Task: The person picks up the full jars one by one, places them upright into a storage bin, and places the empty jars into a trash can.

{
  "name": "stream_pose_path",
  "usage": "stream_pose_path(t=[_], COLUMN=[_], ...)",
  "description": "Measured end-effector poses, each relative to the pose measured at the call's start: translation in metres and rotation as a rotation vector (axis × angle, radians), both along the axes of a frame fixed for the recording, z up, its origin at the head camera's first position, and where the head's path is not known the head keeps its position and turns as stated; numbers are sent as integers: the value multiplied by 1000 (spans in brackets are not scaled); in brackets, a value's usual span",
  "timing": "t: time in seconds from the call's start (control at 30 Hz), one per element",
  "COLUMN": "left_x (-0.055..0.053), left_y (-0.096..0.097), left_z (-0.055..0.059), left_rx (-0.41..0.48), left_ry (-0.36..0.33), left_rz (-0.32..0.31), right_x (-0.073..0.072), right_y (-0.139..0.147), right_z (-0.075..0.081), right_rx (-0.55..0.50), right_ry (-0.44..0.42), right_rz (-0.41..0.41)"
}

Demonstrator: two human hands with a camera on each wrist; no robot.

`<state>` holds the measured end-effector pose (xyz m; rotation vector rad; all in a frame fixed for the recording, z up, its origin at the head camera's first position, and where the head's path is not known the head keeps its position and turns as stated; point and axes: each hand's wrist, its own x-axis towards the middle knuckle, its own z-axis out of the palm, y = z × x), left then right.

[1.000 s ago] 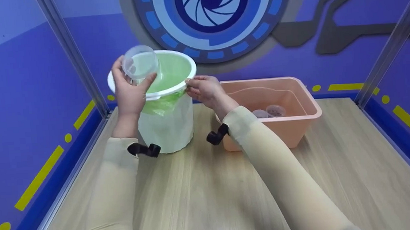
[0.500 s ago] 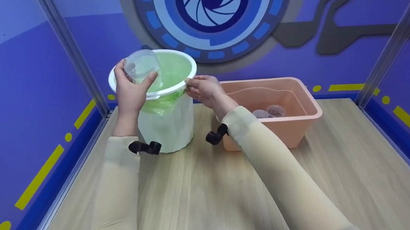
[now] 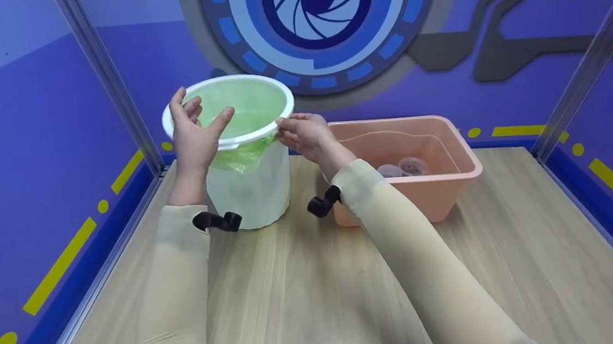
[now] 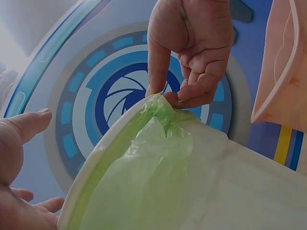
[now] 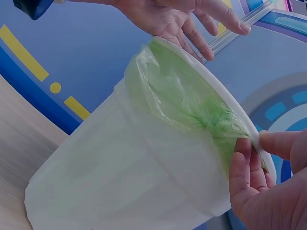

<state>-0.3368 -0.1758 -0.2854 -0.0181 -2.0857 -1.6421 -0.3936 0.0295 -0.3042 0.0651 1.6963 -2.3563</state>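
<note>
A white trash can (image 3: 251, 195) stands at the back left, lined with a green plastic bag (image 3: 257, 105) folded over its rim. My left hand (image 3: 194, 134) is over the left side of the rim, fingers and thumb spread apart, holding nothing. At the front right of the rim, my right hand (image 3: 306, 133) pinches the edge of the can, thumb on top and fingers below. The right wrist view shows those fingers (image 5: 249, 167) against the gathered bag (image 5: 177, 96). The bottom of the can's inside is hidden from the head view.
An orange-pink plastic tub (image 3: 422, 178) stands right of the can. Inside it lie clear round cups (image 3: 412, 166), some with dark contents. Blue-purple printed walls (image 3: 37, 160) enclose the wooden table (image 3: 304, 281) at the back and sides.
The clear plastic cup in my left hand dipped toward the can's opening, then left the fingers and went out of sight. My right hand kept its pinch on the rim.
</note>
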Motion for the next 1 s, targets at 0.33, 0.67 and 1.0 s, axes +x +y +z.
stream_pose_path(t=[0.33,0.67,1.0], left_x=[-1,-3,1], left_y=[1,2,-5], left_z=[-1,-2,-4], left_rx=[-1,2,237], left_ry=[21,38,120], left_rz=[-7,-12,-30], right_x=[1,0,10], right_y=[2,4,31], right_z=[0,-1,-11], right_rx=[4,5,-12], right_ry=[19,27,61], right_rz=[5,12,73])
